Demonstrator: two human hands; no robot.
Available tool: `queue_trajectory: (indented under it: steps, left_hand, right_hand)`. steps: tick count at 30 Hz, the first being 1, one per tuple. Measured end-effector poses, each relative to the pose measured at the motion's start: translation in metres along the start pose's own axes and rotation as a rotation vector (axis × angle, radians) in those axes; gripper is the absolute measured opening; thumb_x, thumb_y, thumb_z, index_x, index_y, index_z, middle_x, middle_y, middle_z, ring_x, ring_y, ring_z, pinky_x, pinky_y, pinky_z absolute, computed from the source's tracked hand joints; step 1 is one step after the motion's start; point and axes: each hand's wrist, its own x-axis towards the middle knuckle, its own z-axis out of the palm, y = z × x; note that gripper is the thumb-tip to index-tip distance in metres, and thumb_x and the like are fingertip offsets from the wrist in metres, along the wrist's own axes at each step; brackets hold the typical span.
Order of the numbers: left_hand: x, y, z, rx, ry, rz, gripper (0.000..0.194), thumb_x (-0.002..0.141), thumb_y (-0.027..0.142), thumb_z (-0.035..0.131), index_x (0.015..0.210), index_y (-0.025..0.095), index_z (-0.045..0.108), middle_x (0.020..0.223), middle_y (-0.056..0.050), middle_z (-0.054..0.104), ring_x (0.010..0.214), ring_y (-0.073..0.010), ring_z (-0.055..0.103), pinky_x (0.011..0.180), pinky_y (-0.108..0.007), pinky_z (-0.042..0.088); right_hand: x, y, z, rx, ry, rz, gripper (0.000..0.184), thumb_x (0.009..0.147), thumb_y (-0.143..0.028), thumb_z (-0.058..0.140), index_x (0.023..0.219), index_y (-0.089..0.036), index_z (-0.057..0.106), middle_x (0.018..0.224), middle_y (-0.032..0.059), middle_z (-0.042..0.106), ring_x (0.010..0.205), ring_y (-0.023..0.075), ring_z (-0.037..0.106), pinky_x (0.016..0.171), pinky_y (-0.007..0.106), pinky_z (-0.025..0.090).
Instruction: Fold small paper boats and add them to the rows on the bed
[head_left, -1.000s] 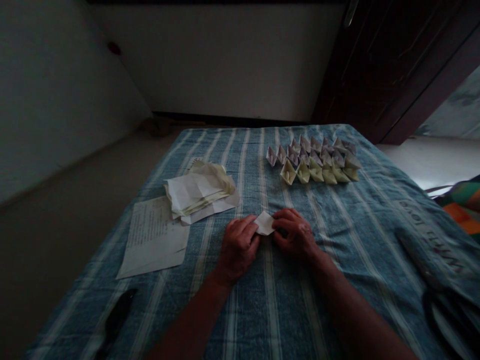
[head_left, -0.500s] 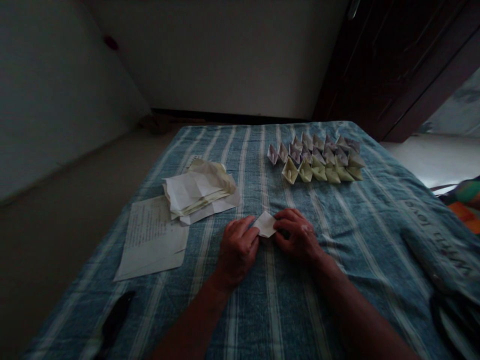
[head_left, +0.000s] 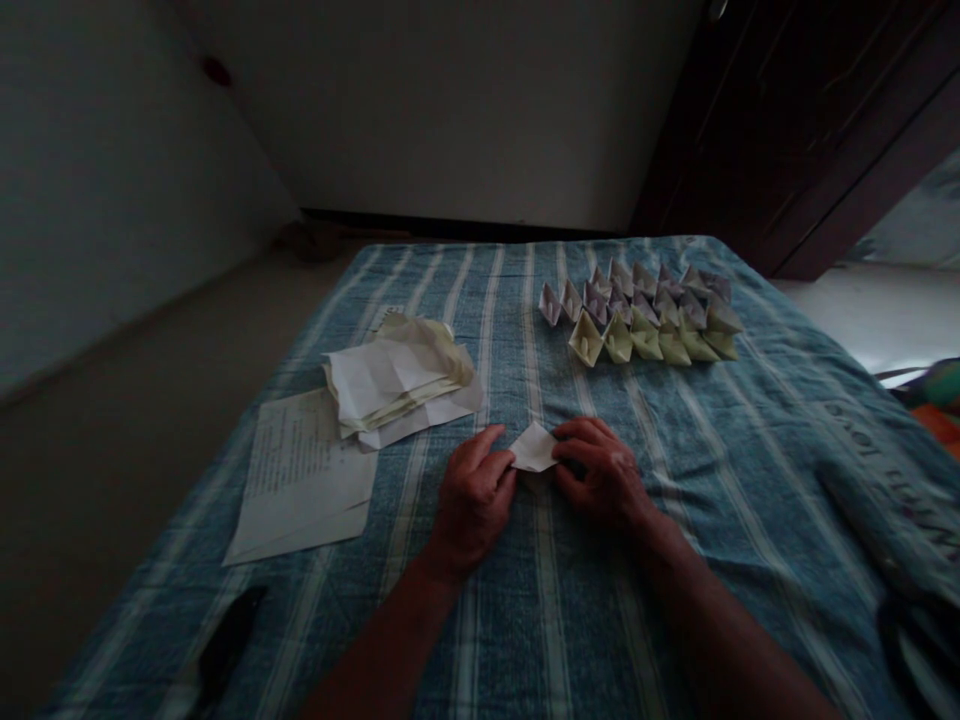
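A small folded piece of white paper (head_left: pixel 534 448) lies between my two hands, near the middle of the striped cloth. My left hand (head_left: pixel 475 490) pinches its left corner between thumb and fingers. On the opposite corner, the fingers and thumb of my right hand (head_left: pixel 600 468) are closed. The paper looks like a flat diamond with creases; its side corners are hidden under my fingertips. Beyond my right hand stand rows of folded paper boats (head_left: pixel 634 335), yellowish in front and pale purple or white behind.
A stack of creased paper sheets (head_left: pixel 401 375) lies left of my hands, with printed sheets (head_left: pixel 307 480) beside it. Large black-handled scissors (head_left: pixel 892 575) rest at the right. A black object (head_left: pixel 229 640) lies near the left front of the blue striped tablecloth (head_left: pixel 525 640).
The folded paper looks wider and lower, its side corners a little farther apart. Both hands stay on it, the right slightly further right. The view has shifted slightly.
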Motion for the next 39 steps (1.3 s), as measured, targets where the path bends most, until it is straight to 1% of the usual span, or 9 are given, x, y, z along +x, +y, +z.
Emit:
queue_trajectory:
  steps: [5,13,17,25,29,32,39]
  left_hand:
    - [-0.002,-0.003,0.001,-0.044,0.011,-0.042,0.013,0.082,0.012,0.058,0.093,0.017,0.064,0.116,-0.015,0.064,0.107,-0.0258,0.063,0.09,-0.042,0.055]
    - [-0.001,-0.005,0.0,-0.079,-0.014,-0.081,0.013,0.081,0.011,0.058,0.091,0.017,0.065,0.117,-0.014,0.065,0.108,-0.0248,0.063,0.091,-0.041,0.055]
    - [0.0,-0.006,0.0,-0.077,-0.018,-0.061,0.013,0.079,0.009,0.059,0.088,0.016,0.066,0.117,-0.015,0.065,0.106,-0.0255,0.064,0.089,-0.041,0.055]
    - [0.003,-0.009,-0.001,-0.066,-0.047,-0.052,0.013,0.082,0.01,0.057,0.086,0.017,0.067,0.119,-0.015,0.064,0.108,-0.0256,0.063,0.089,-0.042,0.055]
    - [0.007,-0.007,-0.005,-0.053,-0.086,-0.059,0.012,0.083,0.011,0.056,0.082,0.018,0.066,0.119,-0.013,0.064,0.115,-0.0267,0.058,0.094,-0.046,0.053]
    - [0.009,-0.005,-0.005,-0.046,-0.079,-0.068,0.014,0.085,0.012,0.054,0.079,0.018,0.065,0.118,-0.012,0.064,0.121,-0.0272,0.053,0.098,-0.049,0.05]
    - [0.009,-0.006,-0.002,-0.03,-0.084,-0.114,0.018,0.088,0.015,0.05,0.075,0.016,0.063,0.125,-0.017,0.059,0.128,-0.0312,0.045,0.102,-0.054,0.045]
  right_hand:
    - [0.0,0.001,0.001,-0.006,0.007,0.001,0.012,0.072,-0.009,0.059,0.074,-0.019,0.066,0.093,0.0083,0.067,0.092,0.0232,0.059,0.078,0.035,0.05]
    - [0.0,0.0,0.001,-0.006,0.005,0.006,0.014,0.072,-0.008,0.059,0.074,-0.02,0.066,0.093,0.0076,0.067,0.09,0.0225,0.058,0.077,0.035,0.051]
    - [0.0,0.0,0.0,0.002,0.001,0.015,0.014,0.073,-0.008,0.059,0.074,-0.02,0.066,0.093,0.0075,0.067,0.089,0.0227,0.058,0.076,0.035,0.051]
    - [0.0,0.0,0.0,-0.006,-0.005,0.018,0.013,0.074,-0.009,0.059,0.074,-0.019,0.067,0.093,0.0079,0.067,0.088,0.0221,0.058,0.076,0.035,0.051]
    - [0.0,0.0,0.0,-0.007,-0.015,0.027,0.012,0.077,-0.012,0.06,0.073,-0.02,0.068,0.093,0.0073,0.067,0.089,0.0218,0.059,0.076,0.035,0.051]
    - [0.0,0.001,0.001,-0.007,-0.014,0.042,0.012,0.078,-0.013,0.06,0.073,-0.021,0.068,0.093,0.0067,0.068,0.088,0.0213,0.059,0.077,0.035,0.051]
    - [0.0,0.0,0.002,-0.032,0.023,0.071,0.011,0.08,-0.018,0.062,0.07,-0.02,0.067,0.095,0.0088,0.067,0.095,0.0235,0.059,0.081,0.038,0.051]
